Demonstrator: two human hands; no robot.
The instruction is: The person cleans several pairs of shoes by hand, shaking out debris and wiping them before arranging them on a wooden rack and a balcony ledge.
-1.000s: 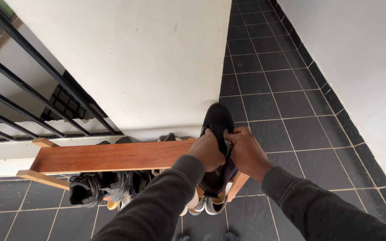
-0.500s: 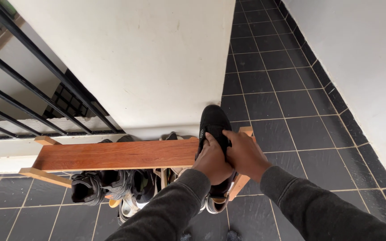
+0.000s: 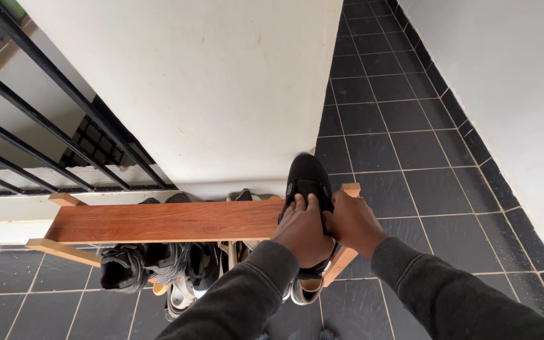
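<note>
Dark slate floor tiles (image 3: pixel 410 145) between white plastered walls (image 3: pixel 209 82), black metal railing (image 3: pixel 39 145) at left, one reddish wooden bench (image 3: pixel 165 220), several worn shoes (image 3: pixel 152 264) beneath, too jumbled to count, one black mesh sneaker (image 3: pixel 306 179) at the bench's right end, left hand (image 3: pixel 302 230) and right hand (image 3: pixel 354 221) both closed on it

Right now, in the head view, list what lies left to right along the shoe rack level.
Black railing → dark shoes under the rack → wooden rack top → left hand → right hand → dark floor tiles.
</note>
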